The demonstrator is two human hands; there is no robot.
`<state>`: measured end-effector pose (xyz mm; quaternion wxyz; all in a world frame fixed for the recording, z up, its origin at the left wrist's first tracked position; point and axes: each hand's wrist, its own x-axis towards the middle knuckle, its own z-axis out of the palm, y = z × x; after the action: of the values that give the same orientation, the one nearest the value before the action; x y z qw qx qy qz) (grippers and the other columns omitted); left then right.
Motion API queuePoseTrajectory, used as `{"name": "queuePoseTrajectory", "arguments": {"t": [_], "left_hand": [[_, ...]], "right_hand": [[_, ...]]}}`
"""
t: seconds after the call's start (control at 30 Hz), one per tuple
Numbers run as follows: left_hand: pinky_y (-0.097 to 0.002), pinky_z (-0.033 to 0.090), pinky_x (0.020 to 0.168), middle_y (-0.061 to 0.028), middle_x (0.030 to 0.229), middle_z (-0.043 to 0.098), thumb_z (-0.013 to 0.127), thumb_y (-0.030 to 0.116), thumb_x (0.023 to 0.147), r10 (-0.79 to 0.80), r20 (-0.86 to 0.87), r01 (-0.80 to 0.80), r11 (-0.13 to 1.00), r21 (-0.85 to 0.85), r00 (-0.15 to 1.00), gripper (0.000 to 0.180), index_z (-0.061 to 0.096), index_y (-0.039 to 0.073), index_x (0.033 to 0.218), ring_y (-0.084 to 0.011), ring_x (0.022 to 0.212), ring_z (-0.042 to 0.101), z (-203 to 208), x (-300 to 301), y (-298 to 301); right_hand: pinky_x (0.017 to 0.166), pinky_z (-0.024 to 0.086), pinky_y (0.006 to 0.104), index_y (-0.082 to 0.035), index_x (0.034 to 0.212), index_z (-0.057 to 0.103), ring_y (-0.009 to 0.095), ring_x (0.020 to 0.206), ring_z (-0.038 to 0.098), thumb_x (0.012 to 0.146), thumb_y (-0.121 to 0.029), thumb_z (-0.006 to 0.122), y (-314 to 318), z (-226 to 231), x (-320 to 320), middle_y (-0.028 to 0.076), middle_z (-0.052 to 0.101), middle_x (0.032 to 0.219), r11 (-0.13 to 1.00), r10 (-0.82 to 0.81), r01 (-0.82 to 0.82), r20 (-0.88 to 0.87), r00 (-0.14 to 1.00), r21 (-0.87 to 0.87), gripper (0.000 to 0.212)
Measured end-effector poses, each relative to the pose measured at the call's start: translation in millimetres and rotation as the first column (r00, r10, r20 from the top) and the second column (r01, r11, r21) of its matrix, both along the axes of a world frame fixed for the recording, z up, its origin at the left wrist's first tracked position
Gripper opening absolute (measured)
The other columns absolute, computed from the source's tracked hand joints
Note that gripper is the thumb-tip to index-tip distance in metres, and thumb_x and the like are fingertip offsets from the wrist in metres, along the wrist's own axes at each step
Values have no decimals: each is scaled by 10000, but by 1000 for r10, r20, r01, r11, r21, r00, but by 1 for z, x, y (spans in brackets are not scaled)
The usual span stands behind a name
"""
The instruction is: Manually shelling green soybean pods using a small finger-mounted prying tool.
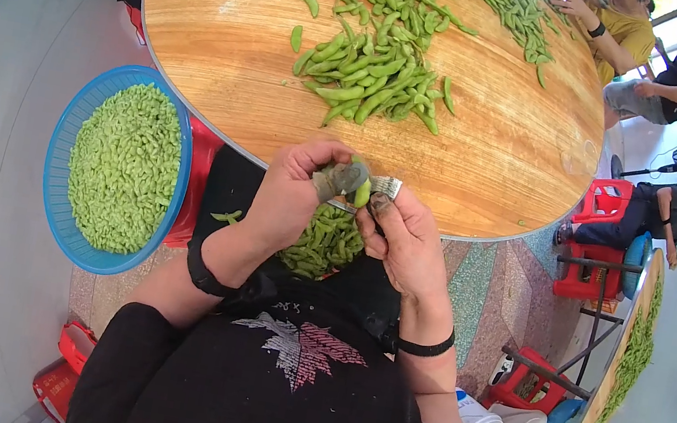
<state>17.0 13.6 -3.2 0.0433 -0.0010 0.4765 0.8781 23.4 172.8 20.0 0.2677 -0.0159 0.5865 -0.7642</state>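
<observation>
Head view: a round wooden table spans the upper half. A blue basket, filled with shelled beans, stands at the table's lower left side. A heap of green pods lies on the table, ahead of the hands. A smaller pile of pods sits below the hands; its support is hidden. Left hand: thumb and forefinger pinched narrow on a single pod; a grey cover encloses the thumb. Right hand: fingers curled narrow at the pod's right side, grip undeterminable; a white wrap encircles one finger. Single pod: between both hands, just off the table's near edge.
</observation>
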Motion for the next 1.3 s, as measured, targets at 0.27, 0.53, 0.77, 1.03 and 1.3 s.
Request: {"name": "queuePoseTrajectory", "arguments": {"t": [0.27, 0.53, 0.77, 1.03, 1.3], "left_hand": [[-178, 342, 546, 6, 795, 556, 610, 104, 838, -326, 93, 255, 862, 438, 941, 122, 571, 53, 941, -52, 675, 487, 0, -4, -5], [-181, 346, 555, 28, 809, 555, 601, 58, 843, -63, 69, 66, 997, -31, 996, 164, 602, 47, 1007, -26, 649, 437, 2, -4, 6], [-171, 333, 535, -3, 878, 594, 473, -45, 858, 23, 109, -25, 1000, 14, 994, 254, 613, 22, 1060, -36, 672, 455, 3, -12, 8], [-221, 431, 646, -31, 886, 621, 539, 79, 870, -324, 25, 276, 759, -590, 946, 140, 625, 41, 974, -91, 788, 546, 7, -4, -4], [-289, 447, 711, -106, 847, 592, 589, 44, 805, -235, -280, -47, 684, -728, 931, 254, 629, 32, 1056, -214, 814, 587, 16, -4, 4]], "right_hand": [[434, 315, 208, -19, 888, 547, 49, 477, 399, 929, -94, 440, -6, 3, 1, -22, 496, 609, 989, -36, 46, -79, 996, 137, 137], [514, 434, 336, 9, 869, 571, 310, 559, 581, 841, -63, 540, -16, 6, -16, 189, 559, 625, 802, -75, 335, -473, 878, 495, 83], [549, 443, 416, 27, 919, 575, 378, 619, 590, 832, -206, 618, 2, 4, -53, 220, 585, 670, 576, 122, 498, -671, 732, 648, 253], [601, 465, 457, 18, 917, 566, 397, 699, 605, 817, -241, 615, 16, -7, -88, 221, 617, 718, 130, 161, 723, -734, 660, 679, 282], [584, 466, 462, -11, 815, 586, 390, 661, 599, 814, -219, 601, 18, -9, -58, 215, 598, 665, 224, 226, 651, -688, 689, 725, 208]]}}
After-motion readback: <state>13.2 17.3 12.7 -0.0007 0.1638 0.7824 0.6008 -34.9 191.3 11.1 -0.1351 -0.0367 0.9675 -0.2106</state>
